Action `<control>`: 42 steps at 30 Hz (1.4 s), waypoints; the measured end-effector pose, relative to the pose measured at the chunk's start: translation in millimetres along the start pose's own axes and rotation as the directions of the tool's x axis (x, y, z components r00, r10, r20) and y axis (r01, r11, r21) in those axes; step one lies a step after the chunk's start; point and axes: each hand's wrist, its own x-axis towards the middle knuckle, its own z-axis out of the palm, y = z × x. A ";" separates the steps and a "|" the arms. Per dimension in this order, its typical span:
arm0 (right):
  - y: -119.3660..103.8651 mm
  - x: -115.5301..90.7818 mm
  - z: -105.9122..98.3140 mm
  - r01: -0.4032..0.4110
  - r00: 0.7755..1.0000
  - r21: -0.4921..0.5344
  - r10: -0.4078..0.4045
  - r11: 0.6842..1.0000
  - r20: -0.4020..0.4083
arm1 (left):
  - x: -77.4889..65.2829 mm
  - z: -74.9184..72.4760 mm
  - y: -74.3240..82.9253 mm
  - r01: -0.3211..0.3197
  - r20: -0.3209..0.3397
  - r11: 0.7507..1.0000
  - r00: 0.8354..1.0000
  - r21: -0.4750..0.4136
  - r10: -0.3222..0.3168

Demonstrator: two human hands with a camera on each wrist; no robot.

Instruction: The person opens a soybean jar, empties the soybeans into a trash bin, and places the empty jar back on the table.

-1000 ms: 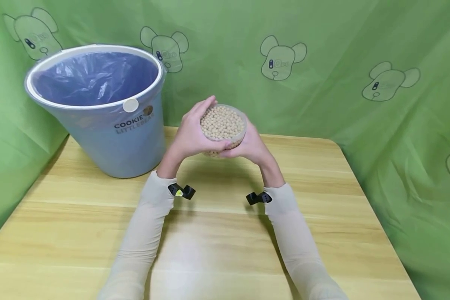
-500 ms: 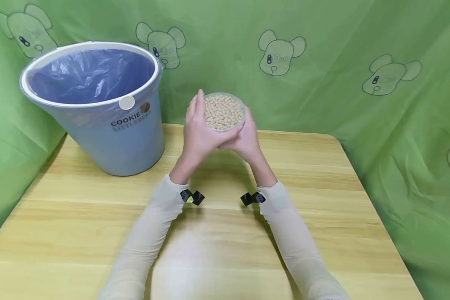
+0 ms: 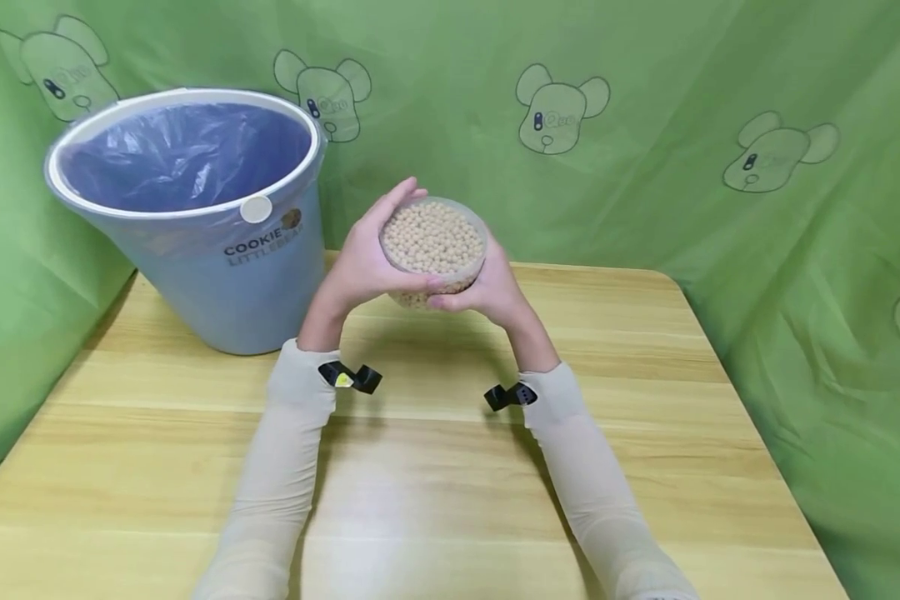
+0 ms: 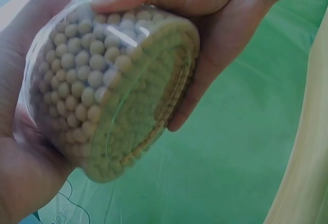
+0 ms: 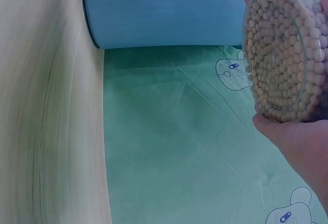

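A round clear plastic jar (image 3: 433, 237), full of small beige balls, is held up above the table by both hands. My left hand (image 3: 363, 262) grips its left side, with the thumb across the front and the fingers along the far side. From the right, my right hand (image 3: 498, 287) holds it, thumb also at the front. The left wrist view shows the jar (image 4: 102, 96) tilted, its ringed base in sight. That base also faces the right wrist view, where the right hand (image 5: 302, 142) supports the jar from below. Some fingers are hidden behind it.
A blue bin (image 3: 225, 283) with a white rim and clear liner stands at the back left of the wooden table (image 3: 420, 500). Behind hangs a green curtain (image 3: 450, 100) with printed bear heads. Small black cameras (image 3: 352, 377) sit on both wrists.
The jar was raised and turned, with the left hand more upright half a second ago. Now it has shifted left and slightly down, and the left wrist has swung outward. Both hands keep their hold.
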 end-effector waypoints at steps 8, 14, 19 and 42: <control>-5.0 0.4 3.4 -0.011 0.996 -0.021 0.009 1.000 -0.086 | 1.4 14.2 10.1 0.082 -0.141 0.983 0.988 0.161 -0.059; -21.4 -1.2 13.2 -0.068 0.977 -0.059 0.055 0.996 -0.208 | 0.7 37.2 13.9 0.156 -0.323 0.957 0.944 0.245 -0.071; -26.2 0.6 16.7 -0.113 0.957 -0.092 0.083 0.989 -0.276 | 3.0 49.1 7.8 0.167 -0.398 0.941 0.916 0.295 -0.037; 15.4 2.1 -0.9 -0.077 0.996 -0.006 0.076 0.997 -0.050 | -0.6 11.1 -6.2 0.105 -0.124 0.974 0.989 0.199 -0.081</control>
